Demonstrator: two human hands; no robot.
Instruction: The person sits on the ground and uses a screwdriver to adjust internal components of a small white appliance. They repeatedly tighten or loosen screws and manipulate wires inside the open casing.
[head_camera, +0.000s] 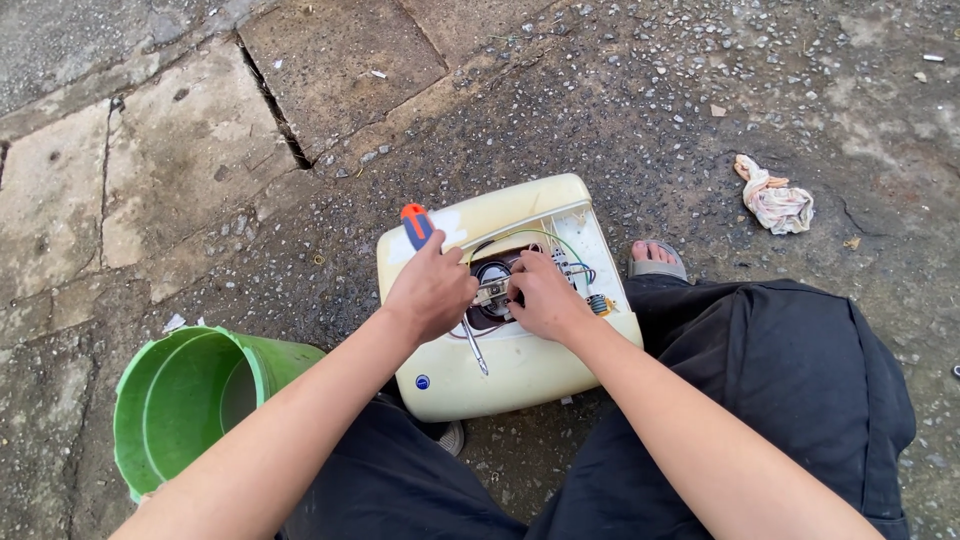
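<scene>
1. The ground (700, 80) is rough outdoor paving: cracked concrete slabs on the left, gritty asphalt strewn with small stones on the right.
2. A cream plastic casing (520, 375) lies on the ground between the person's knees, its open side up, showing a round dark opening, a metal bracket and thin green and other coloured wires (560, 245).
3. The left hand (432, 290) is closed around a screwdriver (417, 225). Its orange and blue handle sticks out above the fist, and the shaft comes out below the hand with its tip resting on the casing's front face.
4. The right hand (545, 295) is curled over the bracket at the opening, fingertips pressed down into it. Whether it pinches a part or only steadies one cannot be told.
5. Risks, as a judgement: the shaft lies loose along the casing, so a shift of the fist could scratch the plastic or jab the other hand, which is just beside it. The thin wires sit close to the right fingers and could be snagged or pulled off. Any small screw let go here could roll off and get lost among the stones.
6. A green bucket (160, 400) lies tipped on its side to the left, mouth toward the camera. Nothing shows inside it.
7. A crumpled rag (775, 200) lies well apart to the right, and a sandalled foot (655, 258) shows just behind the casing.
</scene>
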